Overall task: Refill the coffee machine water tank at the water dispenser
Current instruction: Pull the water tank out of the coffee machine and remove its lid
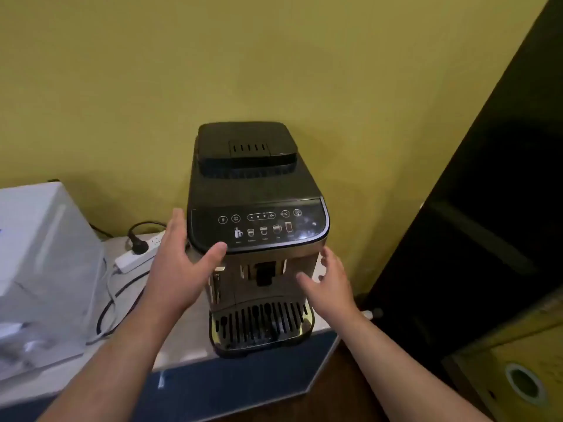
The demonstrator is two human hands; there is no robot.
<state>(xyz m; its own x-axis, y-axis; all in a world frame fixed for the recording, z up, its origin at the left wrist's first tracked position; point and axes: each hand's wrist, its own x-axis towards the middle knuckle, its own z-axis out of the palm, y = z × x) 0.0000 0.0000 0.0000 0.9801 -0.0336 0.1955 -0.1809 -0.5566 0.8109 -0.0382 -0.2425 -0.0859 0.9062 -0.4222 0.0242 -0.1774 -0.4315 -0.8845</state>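
A black and silver coffee machine stands on a light counter against a yellow wall, its touch panel facing me and a slotted drip tray at its foot. My left hand is open at the machine's left front corner, thumb touching the edge under the panel. My right hand is open beside the right front of the machine, fingers spread and holding nothing. The water tank and the water dispenser cannot be made out.
A white appliance sits on the counter at the left. A white power strip with a black plug and cables lies behind my left hand. A tall dark cabinet stands at the right, with a wooden surface below it.
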